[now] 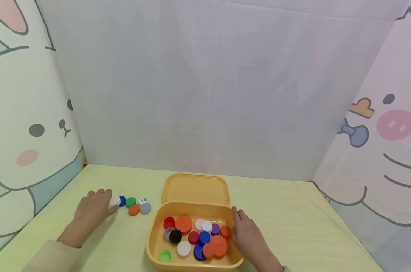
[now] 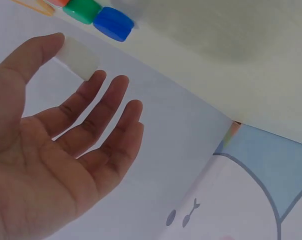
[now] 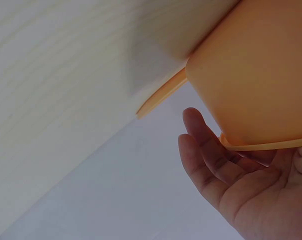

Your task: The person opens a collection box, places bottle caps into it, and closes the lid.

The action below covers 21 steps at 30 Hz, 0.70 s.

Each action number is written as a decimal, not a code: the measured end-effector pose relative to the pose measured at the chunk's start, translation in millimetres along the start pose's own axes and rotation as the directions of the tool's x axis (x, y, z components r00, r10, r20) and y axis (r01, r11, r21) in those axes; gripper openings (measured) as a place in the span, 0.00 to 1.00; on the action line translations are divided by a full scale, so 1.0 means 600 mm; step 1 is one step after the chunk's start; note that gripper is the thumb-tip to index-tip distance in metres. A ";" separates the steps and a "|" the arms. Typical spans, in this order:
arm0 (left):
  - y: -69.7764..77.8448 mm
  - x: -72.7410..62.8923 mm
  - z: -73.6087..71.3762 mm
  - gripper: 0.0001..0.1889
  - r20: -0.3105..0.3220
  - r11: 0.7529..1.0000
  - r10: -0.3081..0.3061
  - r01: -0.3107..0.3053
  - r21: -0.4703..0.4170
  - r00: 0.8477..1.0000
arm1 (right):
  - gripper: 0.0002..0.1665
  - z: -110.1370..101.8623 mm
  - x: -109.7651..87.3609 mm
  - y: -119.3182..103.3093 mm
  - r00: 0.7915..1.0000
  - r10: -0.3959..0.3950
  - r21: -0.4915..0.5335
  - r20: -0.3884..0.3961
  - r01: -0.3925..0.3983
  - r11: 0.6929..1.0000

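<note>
In the head view, my left hand (image 1: 93, 209) is at the left of the table and pinches a white bottle cap (image 1: 114, 201) between thumb and index finger. The left wrist view shows that white cap (image 2: 80, 59) edge-on, the other fingers loosely bent. Right beside it lies a blue cap (image 1: 122, 201), then a green cap (image 1: 131, 202), an orange cap (image 1: 134, 210), a white-and-green cap (image 1: 143, 200) and a greyish cap (image 1: 145, 208). My right hand (image 1: 251, 236) holds the right rim of a yellow-orange plastic box (image 1: 152, 236); the right wrist view shows fingers (image 3: 203, 167) at its rim.
Inside the box are several caps, among them a black cap (image 1: 175, 236), a light green cap (image 1: 165, 255) and a large orange cap (image 1: 183, 224). Behind the box lies its lid (image 1: 195, 189). A pale curtain (image 1: 205, 94) and printed side panels (image 1: 392, 162) enclose the table.
</note>
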State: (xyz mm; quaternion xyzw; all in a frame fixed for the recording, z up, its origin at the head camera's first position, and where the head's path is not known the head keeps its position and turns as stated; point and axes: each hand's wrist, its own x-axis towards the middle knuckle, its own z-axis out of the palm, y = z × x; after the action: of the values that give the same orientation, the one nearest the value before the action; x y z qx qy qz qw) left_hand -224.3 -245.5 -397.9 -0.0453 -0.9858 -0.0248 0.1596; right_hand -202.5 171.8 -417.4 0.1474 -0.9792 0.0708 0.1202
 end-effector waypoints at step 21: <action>0.146 -0.012 -0.048 0.20 -0.230 0.975 0.222 -0.211 0.071 0.948 | 0.29 0.002 -0.001 0.002 1.000 -0.005 0.000 -0.026 0.005 1.000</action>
State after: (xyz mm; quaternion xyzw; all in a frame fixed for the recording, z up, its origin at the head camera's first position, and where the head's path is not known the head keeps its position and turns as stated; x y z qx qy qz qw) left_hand -200.1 -160.9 -369.6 -0.1464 -0.9491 0.0104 0.2786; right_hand -202.6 172.9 -418.9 0.1490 -0.9772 0.0724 0.1330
